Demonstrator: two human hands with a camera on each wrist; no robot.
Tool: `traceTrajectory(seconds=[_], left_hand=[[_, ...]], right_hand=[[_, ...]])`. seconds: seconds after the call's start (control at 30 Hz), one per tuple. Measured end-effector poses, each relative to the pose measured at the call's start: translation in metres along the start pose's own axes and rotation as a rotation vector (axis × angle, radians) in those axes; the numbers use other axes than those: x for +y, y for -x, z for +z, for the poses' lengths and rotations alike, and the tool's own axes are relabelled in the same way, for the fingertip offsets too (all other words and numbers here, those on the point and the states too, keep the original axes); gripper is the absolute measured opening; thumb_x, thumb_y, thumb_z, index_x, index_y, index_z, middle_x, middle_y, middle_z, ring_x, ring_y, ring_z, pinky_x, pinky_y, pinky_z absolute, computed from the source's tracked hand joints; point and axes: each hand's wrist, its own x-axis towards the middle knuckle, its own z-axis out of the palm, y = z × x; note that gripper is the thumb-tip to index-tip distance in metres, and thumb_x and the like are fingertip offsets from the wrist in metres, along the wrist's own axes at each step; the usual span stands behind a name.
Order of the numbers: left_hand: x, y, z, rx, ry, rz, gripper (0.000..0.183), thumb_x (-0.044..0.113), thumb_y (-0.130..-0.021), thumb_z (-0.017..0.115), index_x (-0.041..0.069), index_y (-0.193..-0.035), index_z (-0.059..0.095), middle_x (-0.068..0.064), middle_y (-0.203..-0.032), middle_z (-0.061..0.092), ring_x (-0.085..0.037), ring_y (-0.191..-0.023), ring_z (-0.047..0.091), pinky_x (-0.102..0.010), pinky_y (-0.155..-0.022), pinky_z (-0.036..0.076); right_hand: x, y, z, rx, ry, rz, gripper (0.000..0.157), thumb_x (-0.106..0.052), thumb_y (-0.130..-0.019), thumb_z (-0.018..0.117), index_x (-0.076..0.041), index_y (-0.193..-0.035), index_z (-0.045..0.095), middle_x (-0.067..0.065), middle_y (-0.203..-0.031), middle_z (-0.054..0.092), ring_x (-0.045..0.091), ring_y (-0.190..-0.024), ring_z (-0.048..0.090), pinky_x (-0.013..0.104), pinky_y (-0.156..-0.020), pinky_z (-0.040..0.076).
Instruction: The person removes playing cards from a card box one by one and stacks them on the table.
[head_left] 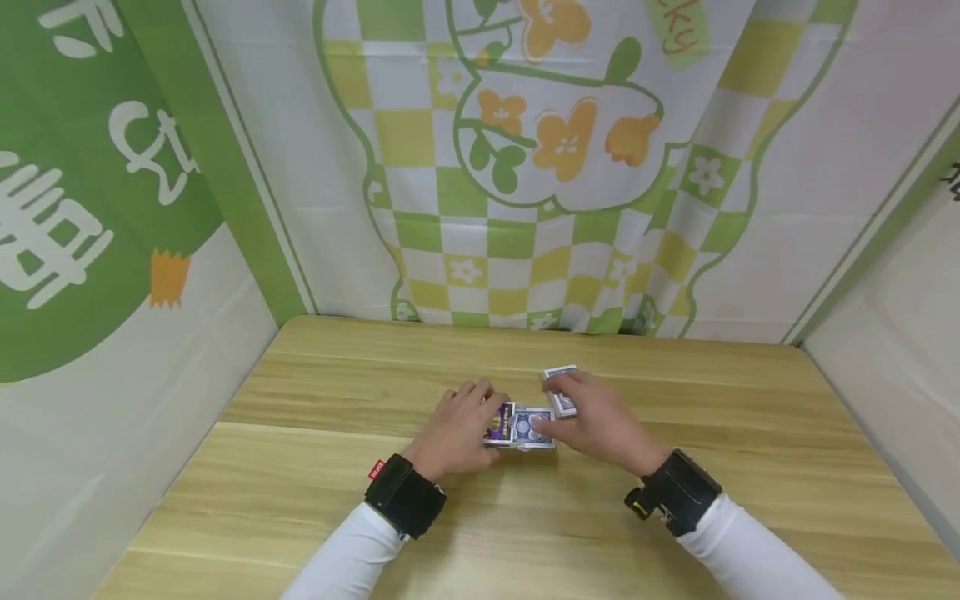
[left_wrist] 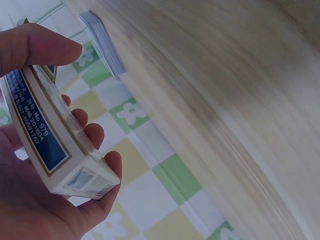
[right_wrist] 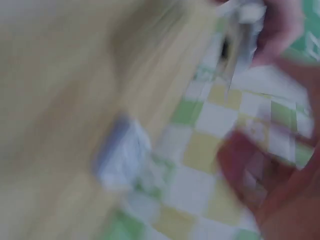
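My left hand [head_left: 461,429] grips a playing-card box [left_wrist: 47,135], its fingers wrapped round one side and the thumb on the other. Dark blue panels with white print mark the box in the left wrist view. From above, a purple label shows beside a blue patterned card back [head_left: 532,427] at the box's right end. My right hand [head_left: 603,421] hovers by that end, thumb near the card back; whether it touches is unclear. Its thumb and fingers stand apart in the blurred right wrist view. A stack of blue-backed cards [right_wrist: 122,155] lies on the table, partly under the right fingers from above.
The wooden table [head_left: 322,375] ends at its back edge against a checked, flower-printed curtain [head_left: 517,233]. Fabric panels also stand at the left and right. Black straps with cameras [head_left: 678,492] sit on both wrists.
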Motion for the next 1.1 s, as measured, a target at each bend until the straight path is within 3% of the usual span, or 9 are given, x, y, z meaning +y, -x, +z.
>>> traceTrajectory(seconds=[0.1,0.2,0.4,0.67,0.73,0.83,0.97,1.1], left_hand=[[0.002,-0.001,0.002,-0.003,-0.016,0.009,0.07,0.026,-0.07,0.086,0.013,-0.134,0.059,-0.005,-0.121,0.054,-0.025,-0.111,0.052,-0.046,-0.092,0.047],[0.002,-0.002,0.002,-0.007,-0.03,0.024,0.07,0.028,-0.072,0.085,0.013,-0.134,0.059,-0.005,-0.122,0.055,-0.025,-0.112,0.052,-0.046,-0.093,0.047],[0.003,-0.001,0.001,-0.007,-0.024,0.046,0.07,0.029,-0.071,0.085,0.012,-0.134,0.059,-0.007,-0.124,0.056,-0.026,-0.113,0.053,-0.047,-0.093,0.048],[-0.008,0.005,-0.002,-0.012,-0.002,0.005,0.071,0.026,-0.069,0.085,0.01,-0.134,0.06,-0.008,-0.123,0.057,-0.028,-0.114,0.054,-0.051,-0.095,0.047],[-0.01,0.006,-0.003,-0.018,0.004,-0.007,0.072,0.026,-0.069,0.085,0.009,-0.134,0.059,-0.01,-0.123,0.058,-0.03,-0.116,0.054,-0.053,-0.096,0.047],[-0.011,0.007,-0.002,-0.02,-0.001,-0.017,0.071,0.026,-0.07,0.084,0.009,-0.134,0.059,-0.01,-0.124,0.057,-0.03,-0.116,0.053,-0.053,-0.096,0.047],[-0.008,0.007,-0.001,-0.018,-0.02,-0.011,0.07,0.028,-0.071,0.084,0.01,-0.134,0.06,-0.009,-0.124,0.057,-0.029,-0.116,0.053,-0.051,-0.095,0.048],[-0.003,0.005,-0.001,-0.016,-0.021,-0.001,0.07,0.028,-0.072,0.084,0.011,-0.135,0.059,-0.009,-0.125,0.057,-0.029,-0.116,0.054,-0.05,-0.096,0.049]], right_hand=[[-0.002,-0.001,-0.002,-0.007,0.199,-0.232,0.043,-0.039,-0.081,0.085,-0.014,-0.113,0.072,0.007,-0.12,0.063,0.025,-0.106,0.063,0.039,-0.084,0.056],[-0.002,-0.005,-0.002,-0.086,0.215,-0.314,0.035,-0.035,-0.079,0.086,-0.016,-0.107,0.076,0.005,-0.117,0.064,0.022,-0.105,0.062,0.037,-0.086,0.056],[-0.001,-0.009,0.002,-0.161,0.182,-0.324,0.032,-0.027,-0.076,0.089,-0.013,-0.102,0.077,0.003,-0.108,0.067,0.018,-0.097,0.064,0.031,-0.083,0.056],[0.014,-0.002,-0.012,-0.2,0.178,-0.287,0.039,-0.016,-0.073,0.089,-0.01,-0.109,0.076,0.006,-0.109,0.063,0.021,-0.097,0.06,0.033,-0.081,0.055],[0.023,-0.001,-0.017,-0.197,0.181,-0.249,0.04,-0.014,-0.073,0.088,-0.009,-0.111,0.075,0.008,-0.11,0.062,0.023,-0.098,0.059,0.036,-0.082,0.055],[0.035,-0.003,-0.023,-0.165,0.192,-0.121,0.042,-0.014,-0.075,0.087,-0.008,-0.114,0.074,0.011,-0.111,0.063,0.023,-0.095,0.059,0.038,-0.08,0.054],[0.044,-0.014,-0.022,-0.052,0.158,0.169,0.042,-0.024,-0.079,0.085,-0.003,-0.114,0.074,0.014,-0.105,0.069,0.023,-0.085,0.061,0.037,-0.071,0.052],[0.043,-0.028,-0.014,0.072,0.133,0.367,0.045,-0.032,-0.079,0.084,0.002,-0.107,0.075,0.016,-0.096,0.073,0.025,-0.077,0.062,0.035,-0.061,0.049]])
